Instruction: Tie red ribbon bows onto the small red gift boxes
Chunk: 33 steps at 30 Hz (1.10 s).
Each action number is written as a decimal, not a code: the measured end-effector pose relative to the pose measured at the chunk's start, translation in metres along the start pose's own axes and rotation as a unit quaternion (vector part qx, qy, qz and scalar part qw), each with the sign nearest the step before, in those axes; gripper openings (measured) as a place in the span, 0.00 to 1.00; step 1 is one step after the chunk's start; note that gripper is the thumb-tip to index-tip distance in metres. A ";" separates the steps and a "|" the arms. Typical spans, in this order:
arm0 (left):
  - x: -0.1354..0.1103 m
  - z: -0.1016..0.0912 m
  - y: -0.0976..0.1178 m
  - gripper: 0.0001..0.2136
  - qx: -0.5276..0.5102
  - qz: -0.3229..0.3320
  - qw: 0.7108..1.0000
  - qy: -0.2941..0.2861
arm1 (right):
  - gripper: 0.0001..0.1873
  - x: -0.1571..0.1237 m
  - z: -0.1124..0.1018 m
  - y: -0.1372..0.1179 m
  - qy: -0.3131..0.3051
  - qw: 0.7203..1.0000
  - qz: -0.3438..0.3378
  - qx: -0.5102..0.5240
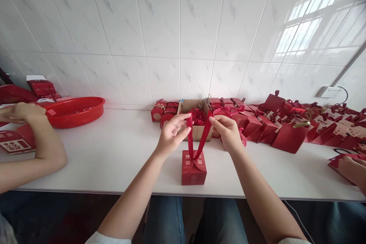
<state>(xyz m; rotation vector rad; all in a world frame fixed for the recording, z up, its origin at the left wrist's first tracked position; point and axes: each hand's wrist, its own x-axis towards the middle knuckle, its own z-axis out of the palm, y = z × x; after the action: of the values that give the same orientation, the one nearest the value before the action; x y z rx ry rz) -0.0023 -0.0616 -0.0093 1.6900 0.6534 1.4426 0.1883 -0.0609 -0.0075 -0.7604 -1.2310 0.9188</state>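
Observation:
A small red gift box (194,173) with pale printed characters stands upright near the table's front edge. From its closed top a red ribbon (191,137) rises in two strands, spread in a V. My left hand (173,131) pinches the end of the left strand between thumb and fingers. The other end is pinched in my right hand (225,127), a little higher than the box. Just behind the ribbon sits a cardboard box (201,133) holding a heap of red ribbons, partly hidden by my hands.
Finished-looking red boxes (257,124) crowd the right back of the white table (114,152). Several smaller ones (158,111) stand left of the carton. A red basin (82,112) is at left, beside a co-worker's arm (48,145). Another person's hand (353,167) holds a red item at right.

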 end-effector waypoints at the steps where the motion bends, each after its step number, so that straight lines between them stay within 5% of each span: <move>1: -0.003 -0.003 0.001 0.18 -0.019 -0.014 1.000 -0.005 | 0.13 -0.002 -0.004 0.001 0.000 1.000 0.006 0.013; 4: -0.017 -0.019 0.002 0.19 -0.026 -0.046 0.999 0.010 | 0.14 -0.016 -0.028 0.009 -0.018 0.997 0.050 0.048; 8: -0.042 -0.048 -0.016 0.16 0.089 -0.104 0.987 0.085 | 0.14 -0.041 -0.075 0.037 -0.008 0.994 0.100 0.029; 12: -0.064 -0.064 -0.054 0.13 0.236 -0.152 0.950 0.135 | 0.15 -0.055 -0.104 0.073 0.056 0.983 0.083 -0.152; 15: -0.072 -0.059 -0.075 0.14 0.358 -0.093 0.921 0.123 | 0.18 -0.055 -0.100 0.089 0.079 0.958 0.039 -0.273; 19: -0.067 -0.034 -0.079 0.10 0.388 -0.086 0.917 -0.031 | 0.16 -0.053 -0.070 0.095 -0.082 0.946 0.015 -0.314; 23: -0.058 -0.011 -0.082 0.08 0.341 -0.107 0.931 -0.069 | 0.18 -0.056 -0.045 0.107 -0.181 0.952 0.103 -0.225; 27: -0.056 0.002 -0.092 0.06 0.293 -0.115 0.946 -0.073 | 0.20 -0.057 -0.042 0.116 -0.195 0.951 0.184 -0.155; 33: -0.062 0.007 -0.101 0.05 0.258 -0.139 0.954 -0.069 | 0.22 -0.050 -0.051 0.101 -0.289 0.899 0.301 -0.130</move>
<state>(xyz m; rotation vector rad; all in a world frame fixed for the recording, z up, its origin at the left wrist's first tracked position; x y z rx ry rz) 0.0023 -0.0578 -0.1273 1.9692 1.2142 0.9945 0.2176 -0.0604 -0.1277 -1.1684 -1.6991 1.5869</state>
